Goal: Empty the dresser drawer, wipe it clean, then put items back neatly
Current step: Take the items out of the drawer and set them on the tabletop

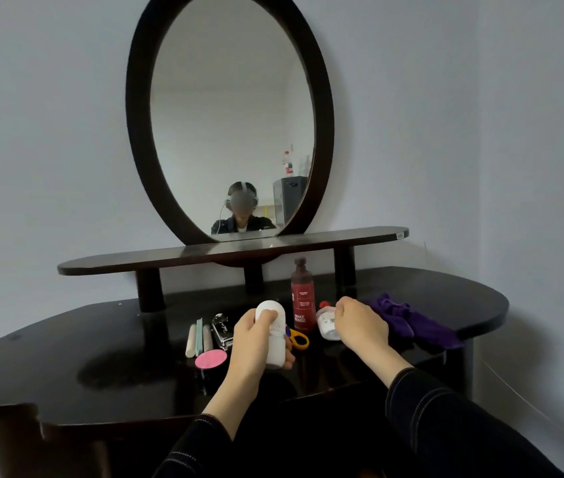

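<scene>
1. Bottle, white, stood nearly upright in my left hand's grip, cap up, above the dresser top.
2. My right hand curled by a small red-capped bottle; grip unclear.
3. Drawer was too dark to read.

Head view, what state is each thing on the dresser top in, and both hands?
left hand, grips white bottle
white bottle, held upright
right hand, curled by small bottle, grip unclear
small bottle, tilted, red cap on
red bottle, upright, capped
purple cloth, crumpled
scissors, lying flat
</scene>
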The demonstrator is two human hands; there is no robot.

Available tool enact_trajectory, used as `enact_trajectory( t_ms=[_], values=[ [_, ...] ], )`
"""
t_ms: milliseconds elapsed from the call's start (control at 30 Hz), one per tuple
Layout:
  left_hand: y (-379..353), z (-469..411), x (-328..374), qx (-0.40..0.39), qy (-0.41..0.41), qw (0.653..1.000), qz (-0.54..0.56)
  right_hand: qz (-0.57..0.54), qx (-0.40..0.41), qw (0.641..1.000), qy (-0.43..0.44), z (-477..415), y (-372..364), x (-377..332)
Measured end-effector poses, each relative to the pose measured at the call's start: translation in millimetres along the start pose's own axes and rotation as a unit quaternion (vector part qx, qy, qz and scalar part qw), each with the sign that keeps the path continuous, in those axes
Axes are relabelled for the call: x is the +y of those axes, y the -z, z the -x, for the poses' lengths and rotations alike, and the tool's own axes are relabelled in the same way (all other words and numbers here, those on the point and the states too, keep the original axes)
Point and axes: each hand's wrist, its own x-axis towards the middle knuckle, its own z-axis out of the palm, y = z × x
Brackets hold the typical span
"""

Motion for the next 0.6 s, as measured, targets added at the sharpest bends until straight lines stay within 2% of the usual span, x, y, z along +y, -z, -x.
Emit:
enact_trajectory(
  t_ms=[167,267,367,400,467,533,600],
  values=[
    [2,-6,-1,0.054,0.004,0.998,0.027,-0.003,-0.025,0.997,0.075,-1,-7,-2],
    [2,-7,-3,0.073,0.006,0.997,0.012,-0.029,-0.072,0.991,0.108,-1,-12,-1],
    [1,-7,-2,0.080,0.001,0.997,-0.011,-0.124,-0.100,0.984,0.080,-3,-14,2],
    [1,-6,0,0.077,-0.001,0.997,-0.021,-0.169,-0.080,0.980,0.061,-3,-13,4],
    [0,-2,2,0.059,-0.013,0.997,-0.041,-0.241,0.013,0.970,0.041,1,-8,7],
    [-1,1,2,0.028,-0.027,0.999,-0.028,-0.324,0.090,0.940,0.054,9,-1,9],
    [-2,2,2,0.004,-0.044,0.999,-0.004,-0.432,0.049,0.896,0.089,17,5,7]
  ],
)
